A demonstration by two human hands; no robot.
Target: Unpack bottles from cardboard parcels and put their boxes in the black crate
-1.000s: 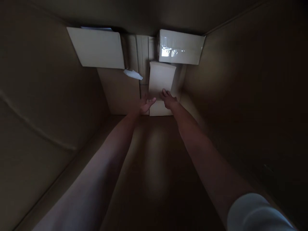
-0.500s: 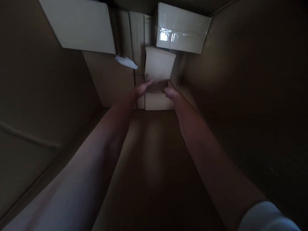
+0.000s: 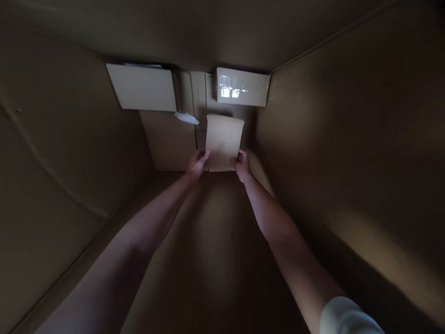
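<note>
A small cardboard box (image 3: pixel 224 141) lies between my two hands, low inside a large, dim carton. My left hand (image 3: pixel 198 163) grips its left side, the thumb at the edge of the top face. On the opposite side, my right hand (image 3: pixel 242 164) has its fingers curled around the box's right edge. The undersides of both grips are hidden. Both forearms reach in from the lower corners of the view.
A pale box (image 3: pixel 144 88) stands at the back left, and a taped, shiny box (image 3: pixel 243 87) at the back right. A white scrap of paper (image 3: pixel 187 118) lies between them on the cardboard bottom. Tall carton walls (image 3: pixel 330 116) enclose everything.
My view has shifted, so the boxes appear smaller and lower. My hands have closed in on the sides of the small box, which now sits nearer the front edge of the bottom.
</note>
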